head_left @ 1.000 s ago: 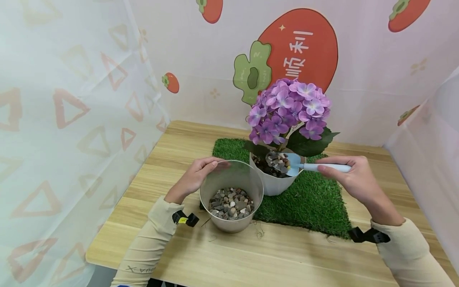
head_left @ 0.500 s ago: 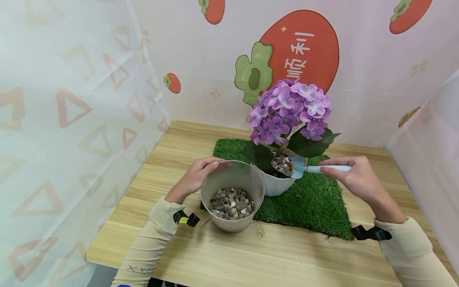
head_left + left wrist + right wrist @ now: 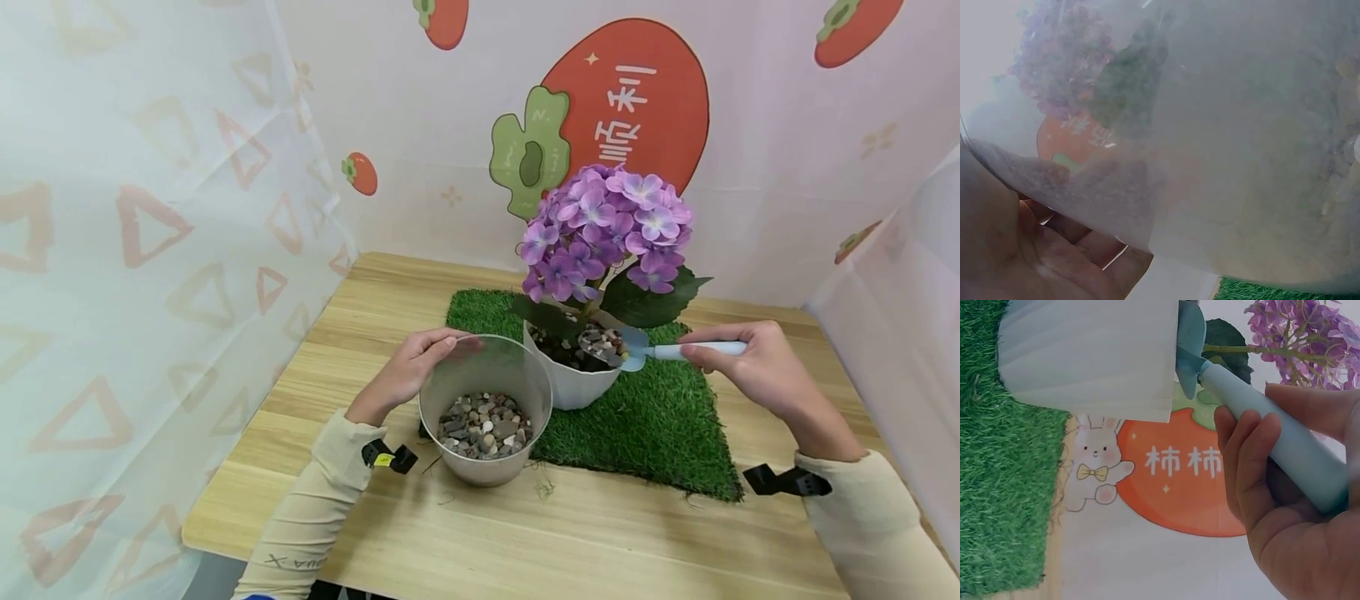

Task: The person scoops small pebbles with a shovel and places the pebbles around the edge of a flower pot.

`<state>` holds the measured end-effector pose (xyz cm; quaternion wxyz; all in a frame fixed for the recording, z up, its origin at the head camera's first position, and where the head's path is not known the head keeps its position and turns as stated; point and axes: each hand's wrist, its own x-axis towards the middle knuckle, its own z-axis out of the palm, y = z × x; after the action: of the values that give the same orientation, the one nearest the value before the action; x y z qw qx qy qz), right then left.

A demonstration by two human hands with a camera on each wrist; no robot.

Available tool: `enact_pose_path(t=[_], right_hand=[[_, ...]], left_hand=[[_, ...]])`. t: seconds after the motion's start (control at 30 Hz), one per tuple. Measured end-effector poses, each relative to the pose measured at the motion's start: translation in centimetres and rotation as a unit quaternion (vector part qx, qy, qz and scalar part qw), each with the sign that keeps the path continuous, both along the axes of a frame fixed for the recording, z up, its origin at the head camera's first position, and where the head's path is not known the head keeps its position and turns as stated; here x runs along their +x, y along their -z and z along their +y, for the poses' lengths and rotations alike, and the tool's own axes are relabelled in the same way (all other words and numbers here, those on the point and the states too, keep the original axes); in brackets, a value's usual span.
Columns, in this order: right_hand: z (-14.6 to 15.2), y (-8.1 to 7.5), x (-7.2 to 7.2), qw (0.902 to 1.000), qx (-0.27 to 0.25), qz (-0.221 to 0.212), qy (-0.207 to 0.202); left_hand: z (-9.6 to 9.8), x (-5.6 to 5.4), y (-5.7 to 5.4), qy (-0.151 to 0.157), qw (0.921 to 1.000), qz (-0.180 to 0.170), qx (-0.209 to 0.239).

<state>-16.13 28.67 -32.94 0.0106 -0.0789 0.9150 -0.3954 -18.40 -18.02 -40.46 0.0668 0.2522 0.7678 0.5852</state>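
Observation:
My left hand (image 3: 414,365) holds the rim of a translucent bucket (image 3: 480,475), thumb at the rim and fingers round its outer wall, as the left wrist view shows. Pebbles (image 3: 486,427) cover the bucket's bottom. In my right hand (image 3: 750,371) is a light blue trowel (image 3: 701,351), gripped by the handle, its blade loaded with pebbles. The blade lies over the right rim of a white flowerpot (image 3: 573,390), close above dark soil. A purple hydrangea (image 3: 607,229) stands upright in the pot. The right wrist view shows fingers curled round the trowel handle (image 3: 1279,434).
A mat of artificial grass (image 3: 645,433) lies under the pot on the wooden table (image 3: 525,542). The bucket stands in front of the pot, to its left. Patterned cloth walls (image 3: 420,125) rise behind and at both sides.
The trowel has moved right and slightly down, from over the middle of the pot to its right rim, still carrying pebbles. The left hand and bucket stay in place.

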Motion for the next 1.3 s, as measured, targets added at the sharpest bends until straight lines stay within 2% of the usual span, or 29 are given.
enact_pose_path(t=[0.27,0.53,0.77,1.07,1.17,1.3], right_hand=[[-2.7,-1.4,-1.6,0.9971,0.052,-0.047,-0.029],[-4.6,-1.5,-1.6,0.9948,0.077,-0.056,-0.036],[-4.9,-2.0,-1.5,0.9961,0.075,-0.031,-0.034],[-5.8,-2.9,-1.5,0.9933,0.092,-0.029,-0.064],[-5.7,-2.9,-1.6,0.9917,0.105,-0.013,-0.072],[-5.3,-3.0,-1.7,0.9874,0.126,0.033,-0.091]], left_hand=[[-0.1,-0.1,0.1,0.002,1.0000,0.003,0.004],[0.3,0.0,0.2,0.010,0.9999,-0.005,0.009],[-0.1,0.0,-0.1,0.009,1.0000,-0.001,0.001],[0.0,-0.1,-0.3,0.003,1.0000,0.004,0.002],[0.1,-0.1,-0.2,0.006,1.0000,0.002,0.000],[0.1,0.0,-0.2,0.008,1.0000,0.003,0.002]])
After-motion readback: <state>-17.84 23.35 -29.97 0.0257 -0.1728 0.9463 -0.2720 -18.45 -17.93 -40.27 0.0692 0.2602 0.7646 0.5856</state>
